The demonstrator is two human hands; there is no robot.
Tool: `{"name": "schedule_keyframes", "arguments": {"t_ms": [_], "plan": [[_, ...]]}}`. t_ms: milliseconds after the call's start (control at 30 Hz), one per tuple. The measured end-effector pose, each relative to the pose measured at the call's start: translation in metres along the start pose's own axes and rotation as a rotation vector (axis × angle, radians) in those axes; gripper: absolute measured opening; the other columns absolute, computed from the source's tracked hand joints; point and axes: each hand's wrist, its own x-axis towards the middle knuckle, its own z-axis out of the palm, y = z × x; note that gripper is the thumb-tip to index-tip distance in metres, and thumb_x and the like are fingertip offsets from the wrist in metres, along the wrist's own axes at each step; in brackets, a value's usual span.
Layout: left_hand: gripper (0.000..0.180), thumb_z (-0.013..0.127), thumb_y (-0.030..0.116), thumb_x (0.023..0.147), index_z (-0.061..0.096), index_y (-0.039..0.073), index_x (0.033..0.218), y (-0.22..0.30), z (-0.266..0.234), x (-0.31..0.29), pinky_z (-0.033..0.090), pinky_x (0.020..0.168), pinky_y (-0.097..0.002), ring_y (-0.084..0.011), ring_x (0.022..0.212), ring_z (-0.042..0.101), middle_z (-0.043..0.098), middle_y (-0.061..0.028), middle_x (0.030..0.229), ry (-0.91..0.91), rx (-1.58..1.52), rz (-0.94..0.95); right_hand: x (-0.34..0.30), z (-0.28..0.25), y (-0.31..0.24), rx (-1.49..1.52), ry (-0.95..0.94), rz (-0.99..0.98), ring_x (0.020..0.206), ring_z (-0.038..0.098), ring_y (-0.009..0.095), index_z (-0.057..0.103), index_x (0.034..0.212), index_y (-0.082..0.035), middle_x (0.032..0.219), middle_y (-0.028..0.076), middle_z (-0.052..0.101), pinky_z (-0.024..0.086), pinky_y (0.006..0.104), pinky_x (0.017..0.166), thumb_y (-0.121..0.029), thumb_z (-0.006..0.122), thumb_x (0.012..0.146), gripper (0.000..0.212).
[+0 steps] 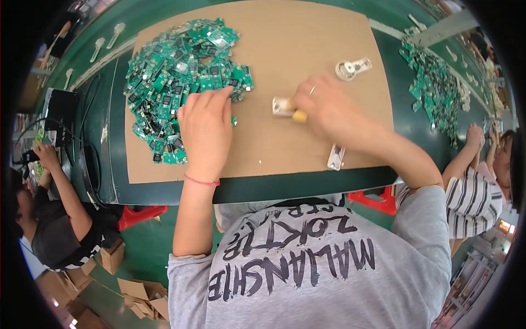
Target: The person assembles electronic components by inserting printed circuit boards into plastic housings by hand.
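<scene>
Over the brown cardboard sheet (263, 49) on the dark green counter (164, 193), my left hand (207, 123), with a red string (201, 181) round its wrist, has its fingers bent at the right edge of a big heap of green circuit boards (175, 82); I cannot tell whether they pinch a board. My right hand (329, 107), blurred and wearing a ring (312, 90), is curled over a white plastic piece (281, 107) and a small yellow thing (299, 115) that pokes out beneath the fingers; I cannot tell which of the 2 it grips. On the sheet lie 2 other white parts: 1 with a round end (346, 69) beyond my right hand, and 1 at the near edge (335, 157), below my forearm. Farther right, a second heap of boards (435, 82) lies near a person in a striped top (474, 200). To my left, a person in a dark top (60, 230) sits near cardboard boxes (142, 296).
</scene>
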Motion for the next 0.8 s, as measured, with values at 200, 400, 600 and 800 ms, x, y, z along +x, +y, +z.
{"name": "schedule_keyframes", "arguments": {"t_ms": [200, 400, 600, 800], "plan": [[0.013, 0.056, -0.001, 0.077, 0.059, 0.006, 0.088, 0.025, -0.011, -0.012, 0.046, 0.064, -0.0269, -0.0166, 0.071, 0.059, 0.059, -0.0052, 0.087, -0.191, -0.448, -0.266, -0.028, 0.027, -0.030, 0.139, 0.019, 0.050, 0.097, 0.050, 0.026, 0.054, 0.088, -0.004, 0.089, 0.009, 0.054, 0.037, 0.0383, 0.085, -0.004, 0.056, 0.072, 0.017], [0.025, 0.051, -0.005, 0.083, 0.051, 0.000, 0.107, 0.017, 0.002, -0.040, 0.050, 0.076, -0.0271, -0.0131, 0.085, 0.057, 0.057, -0.0106, 0.098, -0.194, -1.232, -0.272, -0.037, 0.023, -0.036, 0.516, 0.094, 0.249, 0.085, 0.051, 0.026, 0.054, 0.089, -0.004, 0.085, 0.008, 0.053, 0.040, 0.0341, 0.078, -0.003, 0.057, 0.081, 0.009], [0.040, 0.058, -0.006, 0.081, 0.043, 0.000, 0.117, 0.037, -0.007, -0.039, 0.047, 0.075, -0.0234, -0.0149, 0.084, 0.059, 0.057, -0.0090, 0.096, -0.106, -1.397, -0.355, -0.040, 0.007, -0.044, 0.578, 0.114, 0.273, 0.082, 0.053, 0.020, 0.056, 0.094, -0.004, 0.082, 0.006, 0.056, 0.042, 0.0300, 0.070, -0.001, 0.055, 0.081, 0.014], [0.056, 0.061, -0.008, 0.079, 0.038, 0.001, 0.129, 0.059, -0.008, -0.034, 0.046, 0.077, -0.0235, -0.0128, 0.087, 0.057, 0.057, -0.0076, 0.095, -0.041, -1.362, -0.315, -0.034, -0.016, -0.067, 1.231, 0.122, 0.604, 0.060, 0.052, 0.006, 0.053, 0.091, -0.002, 0.069, 0.001, 0.057, 0.041, 0.0197, 0.052, -0.002, 0.047, 0.085, 0.009]]}}
